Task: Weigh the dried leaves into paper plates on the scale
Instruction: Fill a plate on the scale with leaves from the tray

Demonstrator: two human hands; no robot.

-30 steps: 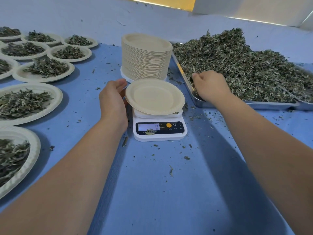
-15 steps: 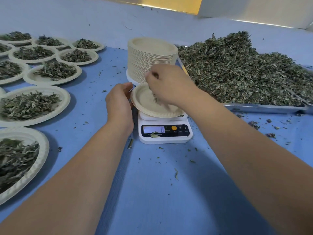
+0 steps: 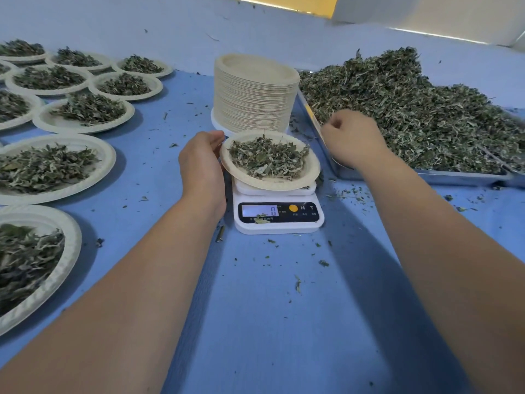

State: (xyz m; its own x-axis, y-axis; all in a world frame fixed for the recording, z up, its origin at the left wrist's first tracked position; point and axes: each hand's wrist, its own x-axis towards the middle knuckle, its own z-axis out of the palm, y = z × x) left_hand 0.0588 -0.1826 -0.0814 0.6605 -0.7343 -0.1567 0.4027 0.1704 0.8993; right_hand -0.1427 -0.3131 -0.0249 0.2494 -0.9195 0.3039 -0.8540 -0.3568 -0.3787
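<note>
Left hand [image 3: 201, 166] is gripping the left rim of the paper plate [image 3: 309, 177], fingers [image 3: 214, 137] curling round the edge. The plate is sitting tilted on the scale [image 3: 279, 226], with a portion of dried leaves [image 3: 267, 156] lying in it. Right hand [image 3: 352, 137] is hovering at the near rim of the tray [image 3: 460, 177] beside the big heap [image 3: 412, 109], fingers curled in; I cannot tell if they are pinching anything.

The display [image 3: 260, 210] is showing 0 (odd with leaves in the plate; probably the hand is taking the load).

Risks from here:
- The reading is likely going wrong while the left hand is touching the plate, since any lift or push is skewing the weight.
- The tilted plate is risking a slide off the platform, dumping leaves onto the desk [image 3: 284, 322].
- A loose scrap [image 3: 262, 220] is lying on the scale's front by the display and may be hiding digits.
- Leaves carried from the tray are likely dropping between tray and plate, where scraps are already lying.
- The plate stack [image 3: 255, 95] is standing just behind the scale, so a bumped plate may be leaning on it.
</note>
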